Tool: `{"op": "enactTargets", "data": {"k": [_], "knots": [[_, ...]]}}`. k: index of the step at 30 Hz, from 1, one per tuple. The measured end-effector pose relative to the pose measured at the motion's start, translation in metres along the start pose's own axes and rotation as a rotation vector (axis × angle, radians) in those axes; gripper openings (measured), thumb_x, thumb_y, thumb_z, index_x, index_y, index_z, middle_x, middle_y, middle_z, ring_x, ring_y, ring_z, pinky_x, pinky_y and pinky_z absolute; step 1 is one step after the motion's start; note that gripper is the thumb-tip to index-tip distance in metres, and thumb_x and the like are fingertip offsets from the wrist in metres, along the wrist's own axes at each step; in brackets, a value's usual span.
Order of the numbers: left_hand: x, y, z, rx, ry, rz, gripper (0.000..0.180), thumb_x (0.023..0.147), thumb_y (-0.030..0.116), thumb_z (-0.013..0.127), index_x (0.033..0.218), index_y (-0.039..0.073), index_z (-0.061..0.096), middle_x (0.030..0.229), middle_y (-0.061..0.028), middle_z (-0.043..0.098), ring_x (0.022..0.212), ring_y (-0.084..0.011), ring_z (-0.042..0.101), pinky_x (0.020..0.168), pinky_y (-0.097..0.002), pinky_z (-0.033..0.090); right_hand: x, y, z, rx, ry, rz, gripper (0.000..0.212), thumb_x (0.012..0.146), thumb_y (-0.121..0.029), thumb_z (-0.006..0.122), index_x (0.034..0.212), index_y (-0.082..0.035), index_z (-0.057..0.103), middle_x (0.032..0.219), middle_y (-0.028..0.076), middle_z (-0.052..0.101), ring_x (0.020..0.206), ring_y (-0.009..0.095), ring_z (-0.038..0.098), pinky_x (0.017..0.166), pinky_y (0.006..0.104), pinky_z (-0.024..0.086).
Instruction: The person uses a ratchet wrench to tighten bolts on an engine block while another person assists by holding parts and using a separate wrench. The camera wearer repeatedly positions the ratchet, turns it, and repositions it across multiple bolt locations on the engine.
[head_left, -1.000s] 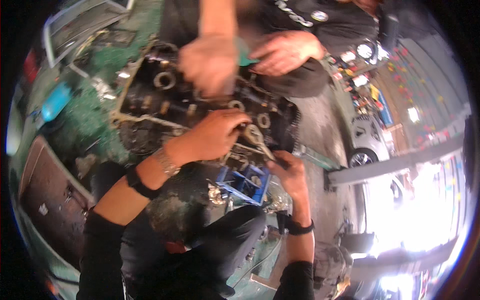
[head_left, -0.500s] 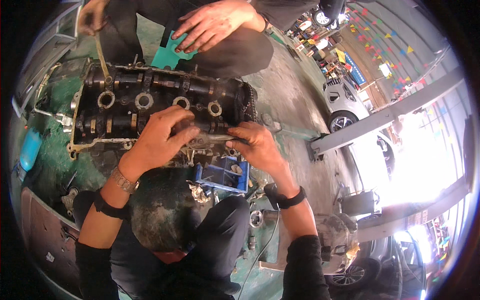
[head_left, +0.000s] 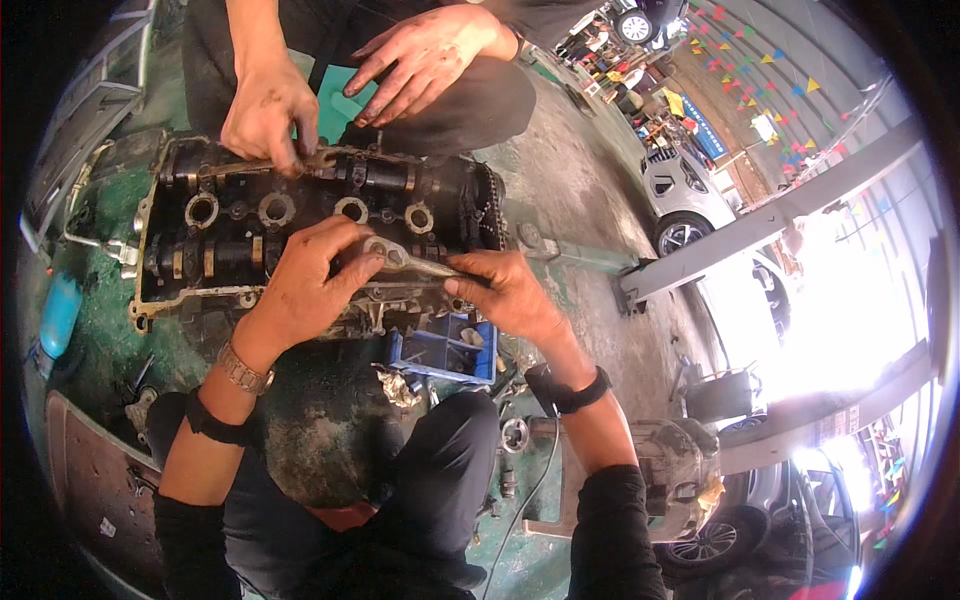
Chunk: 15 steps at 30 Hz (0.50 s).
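Observation:
A metal ratchet wrench [head_left: 425, 266] lies over the near edge of an engine's cylinder head [head_left: 225, 240], its round head toward the left. My left hand [head_left: 312, 282] is closed about the ratchet's head, thumb along it. The end of its handle is gripped by my right hand [head_left: 512, 296], fingers and thumb pinching it. What lies under the ratchet's head is hidden. Camshafts and a row of round ports show on the cylinder head, with a timing chain [head_left: 490, 205] at its right end.
Opposite me, a co-worker's hand [head_left: 272, 115] presses onto the engine's far side; their other hand [head_left: 430, 60] hangs loosely. A blue divided parts tray [head_left: 400, 364] sits below my hands. A blue bottle [head_left: 60, 315] stands left, a greasy metal housing [head_left: 670, 470] right.
The co-worker's hand on the left has moved right and down onto the engine, lowering the long tool it held upright. My hands stay nearly in place, with the ratchet's head now more exposed.

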<state>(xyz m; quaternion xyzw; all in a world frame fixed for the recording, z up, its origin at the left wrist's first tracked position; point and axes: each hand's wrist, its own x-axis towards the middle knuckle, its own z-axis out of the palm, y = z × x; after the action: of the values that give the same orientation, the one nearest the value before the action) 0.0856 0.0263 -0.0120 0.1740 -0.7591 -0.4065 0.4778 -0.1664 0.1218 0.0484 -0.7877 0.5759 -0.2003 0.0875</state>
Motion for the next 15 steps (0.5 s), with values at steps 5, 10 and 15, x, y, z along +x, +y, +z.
{"op": "enactTargets", "data": {"k": [5,10,15], "knots": [[-0.001,-0.001,0.003,0.012,0.026,-0.017,0.021,0.09,0.013,0.067,0.099,-0.006,0.063,0.082,-0.0127,0.058,0.069,-0.0219,0.054,0.065,-0.0331,0.045,-0.006,-0.003,0.009,0.047,0.042,0.027,0.029,0.085,-0.02,0.073,0.102,0.002,0.07,0.088,0.022,0.068,0.08,0.04,0.066,0.07,0.0436,0.053],[0.0,-0.002,0.005,0.002,0.052,0.014,0.02,0.09,0.012,0.066,0.098,-0.006,0.063,0.082,-0.0134,0.059,0.069,-0.023,0.056,0.065,-0.0336,0.045,-0.012,-0.007,0.02,0.095,0.057,0.089,0.026,0.088,-0.019,0.071,0.101,0.002,0.069,0.087,0.024,0.067,0.077,0.041,0.066,0.067,0.0437,0.053],[0.001,-0.001,0.007,0.006,0.079,0.019,0.019,0.09,0.012,0.066,0.097,-0.006,0.064,0.082,-0.0136,0.059,0.069,-0.0234,0.056,0.064,-0.0341,0.045,-0.018,-0.014,0.022,0.138,-0.044,0.183,0.025,0.09,-0.013,0.069,0.109,0.003,0.067,0.086,0.021,0.068,0.074,0.027,0.065,0.067,0.0365,0.052]]}}
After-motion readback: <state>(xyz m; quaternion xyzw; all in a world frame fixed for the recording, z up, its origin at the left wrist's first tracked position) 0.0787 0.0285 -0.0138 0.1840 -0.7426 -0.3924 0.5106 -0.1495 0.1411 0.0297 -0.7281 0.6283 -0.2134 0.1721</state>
